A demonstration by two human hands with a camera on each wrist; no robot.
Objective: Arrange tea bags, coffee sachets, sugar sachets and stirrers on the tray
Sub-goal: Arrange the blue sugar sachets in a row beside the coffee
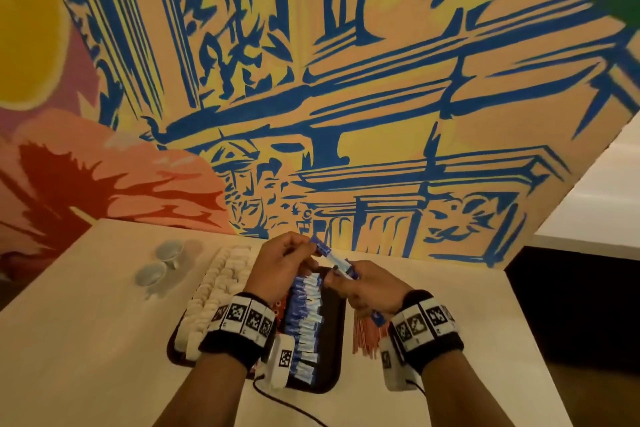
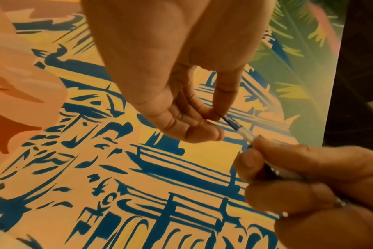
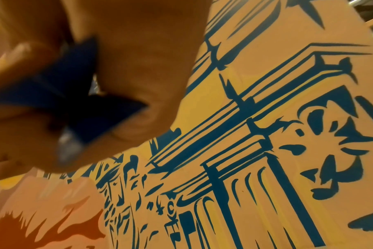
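Head view: left hand (image 1: 280, 265) pinches one end of blue-white sachet (image 1: 334, 257), right hand (image 1: 363, 291) fingers clamped on other end plus spare sachets, likely to peel one off for row. Sachet above tray (image 1: 337, 329) at 12 o'clock end. Sachet row (image 1: 306, 319) mid-tray, white packets (image 1: 214, 291) at 9, stirrers (image 1: 367, 336) at 3. Cups (image 1: 161, 262) at 10 on pale table (image 1: 86, 340); mural wall (image 1: 346, 80) behind.

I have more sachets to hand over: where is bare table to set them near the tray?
Bare table lies right of the red stirrers, out to the edge, and at front left, below the two cups. The tray is crowded with white packets and blue sachets.
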